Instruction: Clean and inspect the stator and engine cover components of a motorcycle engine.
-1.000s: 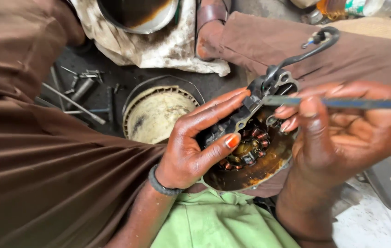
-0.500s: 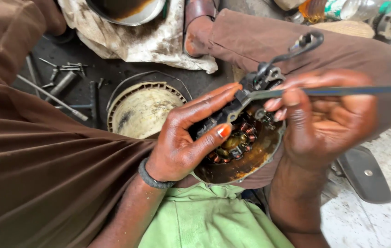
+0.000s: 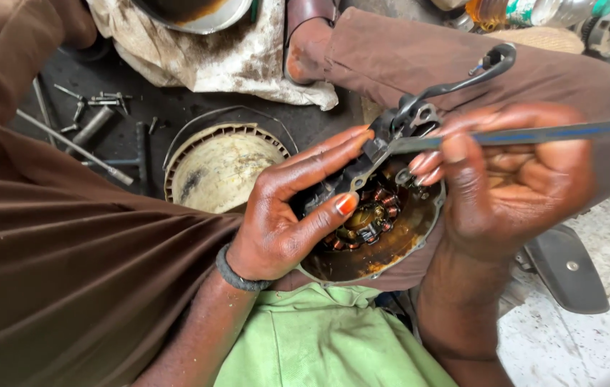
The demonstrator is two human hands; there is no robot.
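The round engine cover (image 3: 384,247), oily and amber inside, rests on the person's lap against the brown trouser leg (image 3: 463,64). A ring of copper-wound coils (image 3: 366,218) sits at its centre. A black wire lead with a plug end (image 3: 495,61) rises from the cover's upper rim and lies across the leg.

The left hand (image 3: 298,208) grips the cover from its left side: thumb laid across the coil ring, fingers pressed together and stretched over the upper rim. A dark band sits on that wrist.

The right hand (image 3: 513,179) is at the cover's right side. Its fingers are curled and pinched around a thin flat metal blade (image 3: 534,135), whose tip meets the black fitting at the cover's upper rim.

Left of the cover, on the dark floor, lies a round ribbed housing (image 3: 222,168), pale and dirty inside. Further left of that are loose bolts (image 3: 101,100) and a long rod (image 3: 75,147). Above the housing, a stained cloth (image 3: 248,61) lies beneath a metal bowl (image 3: 190,14). Right of the cover, a black pedal-shaped part (image 3: 570,272) lies on pale speckled ground. Below the cover is green fabric (image 3: 319,344).
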